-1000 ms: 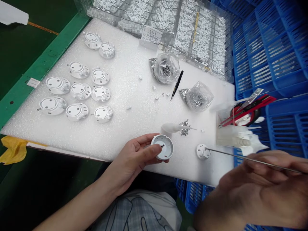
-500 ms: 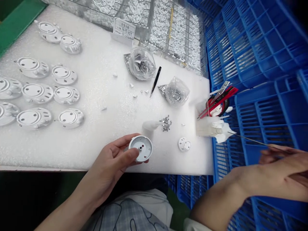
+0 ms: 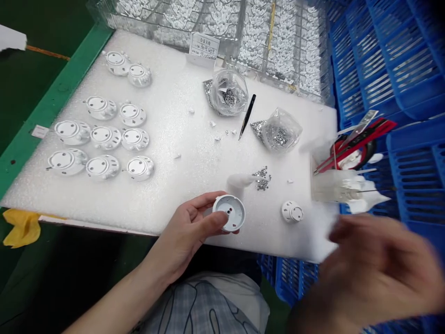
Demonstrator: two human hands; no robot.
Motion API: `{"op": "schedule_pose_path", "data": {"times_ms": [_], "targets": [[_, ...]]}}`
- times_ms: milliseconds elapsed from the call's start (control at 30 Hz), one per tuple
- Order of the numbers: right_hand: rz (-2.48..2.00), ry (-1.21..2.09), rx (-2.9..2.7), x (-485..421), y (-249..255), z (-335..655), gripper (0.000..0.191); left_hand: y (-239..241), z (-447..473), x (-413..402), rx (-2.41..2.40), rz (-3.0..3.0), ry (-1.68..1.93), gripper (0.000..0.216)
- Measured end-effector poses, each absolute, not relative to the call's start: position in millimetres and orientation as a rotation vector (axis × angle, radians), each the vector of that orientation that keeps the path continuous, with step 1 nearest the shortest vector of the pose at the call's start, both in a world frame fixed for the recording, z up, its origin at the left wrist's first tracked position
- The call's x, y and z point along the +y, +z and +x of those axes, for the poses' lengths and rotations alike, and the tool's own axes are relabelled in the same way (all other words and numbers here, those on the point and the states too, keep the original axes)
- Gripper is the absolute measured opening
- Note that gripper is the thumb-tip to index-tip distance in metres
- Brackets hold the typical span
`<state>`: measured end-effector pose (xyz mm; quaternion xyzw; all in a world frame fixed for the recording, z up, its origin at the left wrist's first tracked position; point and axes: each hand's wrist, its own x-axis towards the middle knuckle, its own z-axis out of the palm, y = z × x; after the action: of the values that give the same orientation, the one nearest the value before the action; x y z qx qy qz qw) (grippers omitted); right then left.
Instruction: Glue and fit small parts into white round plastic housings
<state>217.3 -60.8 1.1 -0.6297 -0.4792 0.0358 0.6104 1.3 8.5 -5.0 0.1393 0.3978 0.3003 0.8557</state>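
Two hands in view: L hand [image 3: 186, 232] pinches a round white plastic cap [image 3: 231, 212] by its rim at lower ctr, prob light, stiff, best held by edge; R hand [image 3: 375, 273], lower right, too blurred to tell grip.

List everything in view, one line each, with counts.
round plastic parts: ten, white, in rows on the foam
foam sheet: one, white, under everything
single round part: one, white, right side of the foam
plastic bags: two, clear, silver bits inside, back of the foam
tweezers: one pair, black, between the bags
silver bits: one small heap, front of the foam
label card: one, white, back edge of the foam
tray: one, clear, packed with white pieces, behind the foam
red-handled cutters: one pair, red, far right
crates: several, blue, right and below
cloth: one, yellow, front left corner
left hand: holding a round part, white
right hand: blurred, lower right
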Motion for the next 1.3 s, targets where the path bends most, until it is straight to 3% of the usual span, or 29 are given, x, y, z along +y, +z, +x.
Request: {"op": "schedule_pose_path", "data": {"times_ms": [233,367,567,1167,1300], "targets": [[-1.536,0.577,-1.425,-50,-14,164,0.014,-9,-1,6,0.828,0.364,0.61,0.044],[-1.519,0.517,-1.488,-45,-17,168,0.011,-12,-1,-1,0.872,0.571,0.604,0.044],[-1.34,0.414,-1.628,-46,-27,175,0.03,-10,-4,-4,1.032,1.22,0.735,0.015],[-1.289,0.41,-1.609,-43,-35,172,0.031,-12,-5,-3,1.051,1.213,0.79,0.017],[-1.239,0.387,-1.604,-45,-37,174,0.035,-19,-10,-1,1.011,1.22,0.714,0.033]]}}
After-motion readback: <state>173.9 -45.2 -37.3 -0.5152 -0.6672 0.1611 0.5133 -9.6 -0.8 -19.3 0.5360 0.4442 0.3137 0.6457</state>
